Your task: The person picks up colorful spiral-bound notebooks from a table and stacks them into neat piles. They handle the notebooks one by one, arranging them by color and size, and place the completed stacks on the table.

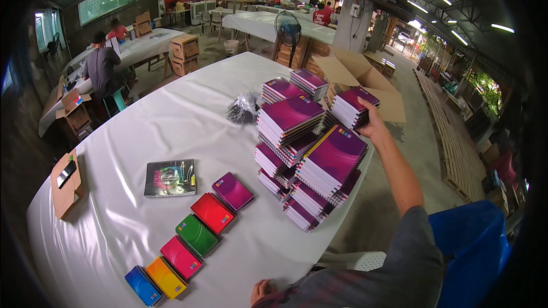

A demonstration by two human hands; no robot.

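Stacking in progress, far end of the bench (171, 114). The person's right hand (374, 125) is reaching out at full arm's length and closing around the near edge of a small stack of purple notebooks (354, 105); thumb is on top, fingers are hidden under or behind the stack, so it is gripping that stack rather than resting on it. That stack is sitting at the right edge of the bench, just beside the open cardboard box (365, 80) and right next to the tall crisscrossed pile of purple notebooks (308, 159), which is leaning a bit and overhanging on several layers.

Left hand (261, 292) is lying at the near edge of the bench at the bottom of the view, fingers curled under, holding nothing that I can see.

A row of single notebooks (191, 236) in different colours is running diagonally from blue up to purple, with a dark printed sheet (169, 177) beside it and a bag of black parts (244, 107) further back.

My read: this is the grab-a-batch step. Next move is calling for a firm two-sided grip, a level lift, and clearance from the leaning pile, which could topple if nudged.
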